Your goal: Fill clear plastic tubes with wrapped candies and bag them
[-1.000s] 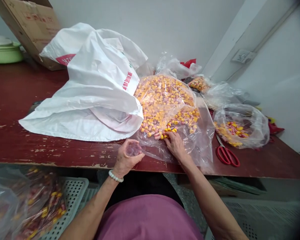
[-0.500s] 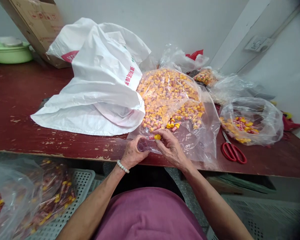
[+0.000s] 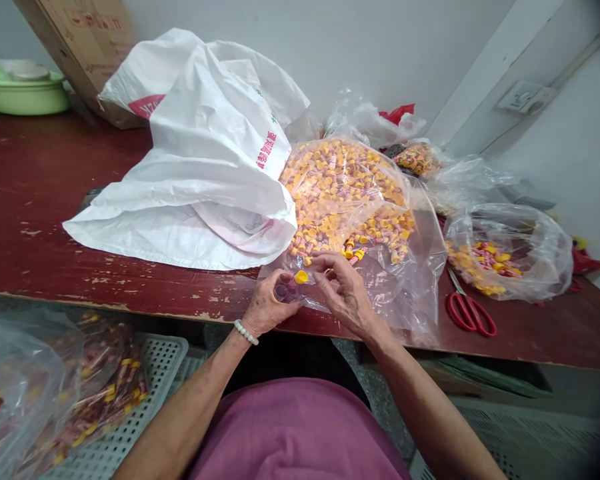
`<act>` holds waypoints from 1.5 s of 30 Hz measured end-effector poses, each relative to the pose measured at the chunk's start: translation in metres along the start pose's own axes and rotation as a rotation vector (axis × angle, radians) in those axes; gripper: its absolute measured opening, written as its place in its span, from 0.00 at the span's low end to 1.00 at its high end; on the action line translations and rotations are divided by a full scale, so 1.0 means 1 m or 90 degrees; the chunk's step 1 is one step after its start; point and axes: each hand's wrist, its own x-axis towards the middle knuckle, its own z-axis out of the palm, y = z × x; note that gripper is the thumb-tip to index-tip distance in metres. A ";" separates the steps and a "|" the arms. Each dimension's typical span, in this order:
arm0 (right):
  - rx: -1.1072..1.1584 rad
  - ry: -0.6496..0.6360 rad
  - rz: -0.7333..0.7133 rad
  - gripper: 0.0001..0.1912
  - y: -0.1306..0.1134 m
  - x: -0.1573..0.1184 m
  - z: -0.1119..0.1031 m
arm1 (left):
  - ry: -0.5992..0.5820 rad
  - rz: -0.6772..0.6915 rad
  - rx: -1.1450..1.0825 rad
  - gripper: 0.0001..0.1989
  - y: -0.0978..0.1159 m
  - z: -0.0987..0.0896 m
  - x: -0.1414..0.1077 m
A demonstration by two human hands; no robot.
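Observation:
My left hand (image 3: 267, 307) is closed around a small bundle of clear plastic tubes (image 3: 282, 292) at the table's front edge. One small yellow-capped piece (image 3: 301, 277) sits at the bundle's right side, its cap facing up. Just to the right, my right hand (image 3: 344, 290) has its fingers apart and holds nothing that I can see. Beyond the hands lies a large clear bag (image 3: 425, 233) full of yellow-capped, red-and-white patterned pieces (image 3: 350, 173). A few loose ones (image 3: 353, 253) lie just past my right fingertips.
A white woven sack (image 3: 195, 167) covers the table to the left. Red-handled scissors (image 3: 470, 312) and an open clear bag (image 3: 540, 267) with more capped pieces are at right. Filled tubes in plastic (image 3: 115, 387) rest in a crate (image 3: 163, 363) below left.
My right hand has let go of the yellow-capped piece, opened and drawn slightly right. The piece now stands in the tube bundle in my left hand.

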 end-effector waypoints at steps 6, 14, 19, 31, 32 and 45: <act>-0.116 -0.084 -0.126 0.20 0.009 -0.006 0.016 | -0.003 -0.045 -0.044 0.15 0.000 -0.003 0.000; -0.336 0.103 0.087 0.18 0.081 0.018 -0.031 | 0.035 -0.085 -0.078 0.19 -0.009 -0.001 0.000; -0.427 -0.052 0.082 0.17 0.139 0.023 -0.056 | 0.040 -0.095 -0.070 0.20 -0.011 0.000 0.000; -0.238 0.066 -0.005 0.11 0.062 -0.006 -0.033 | 0.030 -0.104 -0.106 0.19 -0.005 -0.001 0.001; -0.177 0.037 -0.037 0.11 0.047 -0.008 -0.026 | 0.030 -0.099 -0.095 0.19 -0.005 -0.001 0.001; -0.156 -0.080 -0.174 0.19 0.004 -0.007 0.005 | 0.045 -0.056 -0.006 0.18 -0.008 -0.003 0.001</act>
